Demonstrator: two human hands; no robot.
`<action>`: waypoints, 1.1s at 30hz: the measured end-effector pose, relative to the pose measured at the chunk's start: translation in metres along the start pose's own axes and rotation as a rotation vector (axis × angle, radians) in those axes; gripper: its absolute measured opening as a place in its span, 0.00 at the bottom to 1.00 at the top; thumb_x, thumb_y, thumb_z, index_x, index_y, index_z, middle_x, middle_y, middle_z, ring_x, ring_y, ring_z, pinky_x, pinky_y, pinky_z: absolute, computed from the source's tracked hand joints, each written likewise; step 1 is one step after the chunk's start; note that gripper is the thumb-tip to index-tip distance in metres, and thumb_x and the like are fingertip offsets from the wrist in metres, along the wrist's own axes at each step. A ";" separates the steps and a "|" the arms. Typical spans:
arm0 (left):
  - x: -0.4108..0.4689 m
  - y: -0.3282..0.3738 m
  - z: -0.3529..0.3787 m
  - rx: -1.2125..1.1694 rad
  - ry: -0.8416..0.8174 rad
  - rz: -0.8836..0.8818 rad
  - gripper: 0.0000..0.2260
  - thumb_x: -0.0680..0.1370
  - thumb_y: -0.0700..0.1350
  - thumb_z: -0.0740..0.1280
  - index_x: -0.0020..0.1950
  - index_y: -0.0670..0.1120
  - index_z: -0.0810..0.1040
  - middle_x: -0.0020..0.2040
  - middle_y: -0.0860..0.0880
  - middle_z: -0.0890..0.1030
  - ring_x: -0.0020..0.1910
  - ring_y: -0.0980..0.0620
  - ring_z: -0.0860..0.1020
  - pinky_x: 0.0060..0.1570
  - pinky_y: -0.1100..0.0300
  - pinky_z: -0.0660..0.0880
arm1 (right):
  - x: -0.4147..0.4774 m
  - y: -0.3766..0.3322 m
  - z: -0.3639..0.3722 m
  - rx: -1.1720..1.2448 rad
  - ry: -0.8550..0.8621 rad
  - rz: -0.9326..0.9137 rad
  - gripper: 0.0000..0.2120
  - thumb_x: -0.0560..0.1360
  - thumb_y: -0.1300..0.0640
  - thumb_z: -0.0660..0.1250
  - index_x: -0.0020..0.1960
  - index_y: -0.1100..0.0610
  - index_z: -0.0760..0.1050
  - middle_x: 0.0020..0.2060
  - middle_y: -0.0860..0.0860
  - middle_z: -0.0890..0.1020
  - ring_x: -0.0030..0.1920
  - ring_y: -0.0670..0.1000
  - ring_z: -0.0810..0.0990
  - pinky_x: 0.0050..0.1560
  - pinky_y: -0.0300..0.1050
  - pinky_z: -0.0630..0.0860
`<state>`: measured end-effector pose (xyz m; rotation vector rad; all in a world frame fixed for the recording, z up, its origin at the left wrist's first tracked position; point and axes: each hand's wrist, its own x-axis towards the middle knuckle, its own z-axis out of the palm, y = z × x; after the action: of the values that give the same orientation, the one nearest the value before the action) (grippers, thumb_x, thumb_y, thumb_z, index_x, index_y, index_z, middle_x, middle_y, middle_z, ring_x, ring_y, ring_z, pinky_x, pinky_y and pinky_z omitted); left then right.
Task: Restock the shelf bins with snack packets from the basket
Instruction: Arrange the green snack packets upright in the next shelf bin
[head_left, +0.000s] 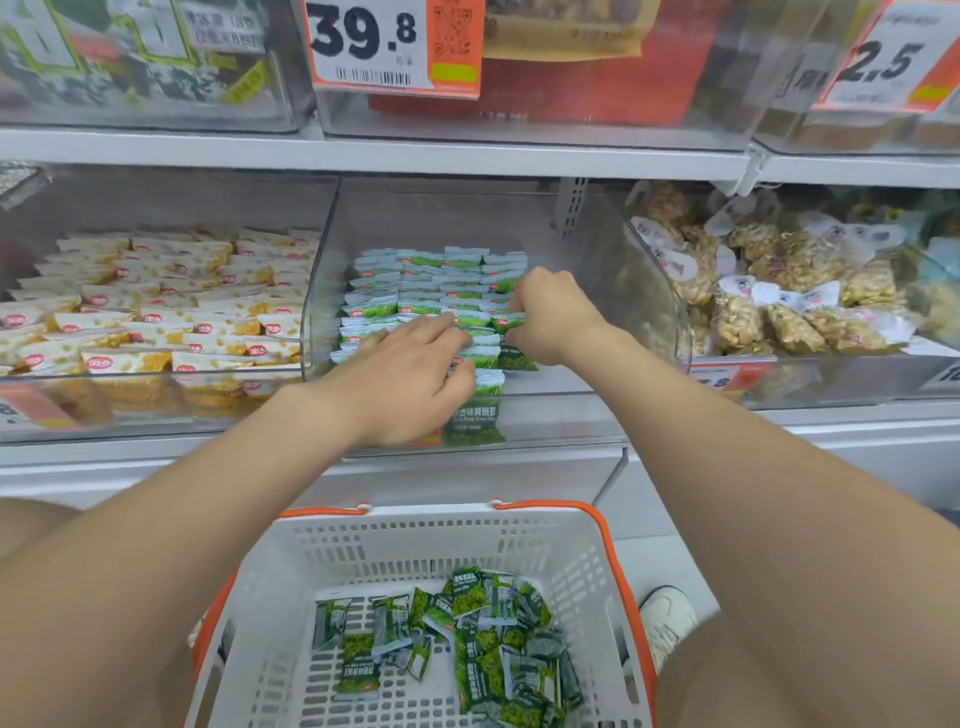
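Left hand (410, 374) and right hand (550, 312), fingers curled, each pinch green packets (431, 280) in the middle bin (623, 291), apparently to seat them in neat rows; more lie loose in the basket (618, 561) below.

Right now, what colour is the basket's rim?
The basket rim is orange, seen best in the head view.

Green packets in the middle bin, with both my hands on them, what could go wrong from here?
The green packets stand in tight rows. The left hand resting on them and the right hand pinching some could tip a row over. A loose packet already sits against the front of the clear bin, so more may slide out of line there.
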<state>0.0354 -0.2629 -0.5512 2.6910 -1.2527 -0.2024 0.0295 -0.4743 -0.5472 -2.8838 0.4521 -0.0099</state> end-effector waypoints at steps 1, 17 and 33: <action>0.001 0.000 0.000 0.003 -0.002 0.006 0.33 0.79 0.62 0.42 0.78 0.50 0.65 0.83 0.49 0.58 0.82 0.49 0.56 0.77 0.43 0.58 | 0.001 0.000 0.001 0.007 -0.010 0.003 0.14 0.75 0.56 0.75 0.56 0.59 0.75 0.57 0.58 0.77 0.54 0.60 0.77 0.41 0.49 0.74; -0.015 0.009 -0.013 0.087 0.230 0.046 0.25 0.84 0.62 0.50 0.71 0.48 0.74 0.63 0.46 0.79 0.62 0.41 0.77 0.60 0.44 0.75 | -0.045 0.007 -0.014 0.239 -0.097 0.124 0.17 0.76 0.66 0.64 0.64 0.64 0.76 0.61 0.62 0.78 0.63 0.65 0.79 0.58 0.61 0.80; -0.079 0.028 0.044 0.178 -0.219 0.176 0.09 0.78 0.57 0.66 0.42 0.54 0.76 0.41 0.53 0.81 0.43 0.48 0.79 0.40 0.52 0.79 | -0.196 -0.033 0.028 -0.291 -0.572 -0.309 0.12 0.77 0.53 0.63 0.59 0.55 0.78 0.50 0.55 0.79 0.53 0.60 0.81 0.53 0.57 0.82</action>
<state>-0.0440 -0.2242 -0.5839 2.7430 -1.6356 -0.3878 -0.1463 -0.3785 -0.5622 -3.0031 -0.1092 0.8666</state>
